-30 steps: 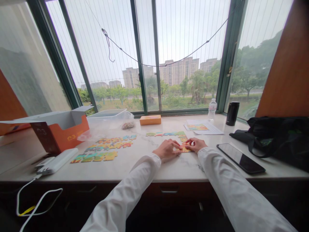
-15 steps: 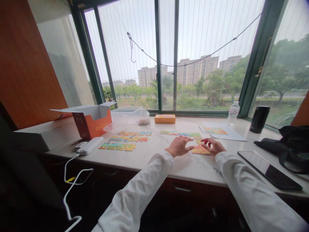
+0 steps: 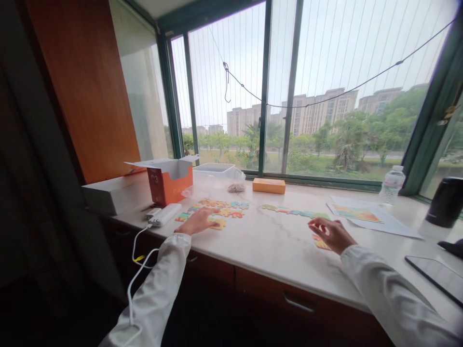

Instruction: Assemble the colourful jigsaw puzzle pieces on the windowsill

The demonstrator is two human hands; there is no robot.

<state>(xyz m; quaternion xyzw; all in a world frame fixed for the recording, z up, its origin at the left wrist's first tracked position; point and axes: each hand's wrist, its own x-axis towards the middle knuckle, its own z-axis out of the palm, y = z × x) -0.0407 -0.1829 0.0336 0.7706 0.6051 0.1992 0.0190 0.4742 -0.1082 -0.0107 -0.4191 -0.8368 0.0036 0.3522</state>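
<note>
Colourful puzzle pieces lie on a pale stone counter [image 3: 275, 241] by the window. My left hand [image 3: 197, 221] reaches left and rests flat, fingers out, on the loose group of pieces [image 3: 224, 212]. My right hand [image 3: 331, 232] stays at the joined puzzle strip [image 3: 298, 213], fingers curled loosely over an orange piece [image 3: 320, 244]; whether it grips the piece I cannot make out. Both arms wear white sleeves.
An open orange box [image 3: 170, 182], a white power bank [image 3: 164, 214] with cable, a clear tub [image 3: 213, 169] and a small orange box [image 3: 268, 185] stand behind. A printed sheet [image 3: 356, 213], water bottle [image 3: 390, 185], black cup [image 3: 444, 202] and phone [image 3: 437, 274] lie to the right.
My head has turned left. My left hand left the puzzle strip and moved left onto the loose pieces. My right hand stayed near the strip.
</note>
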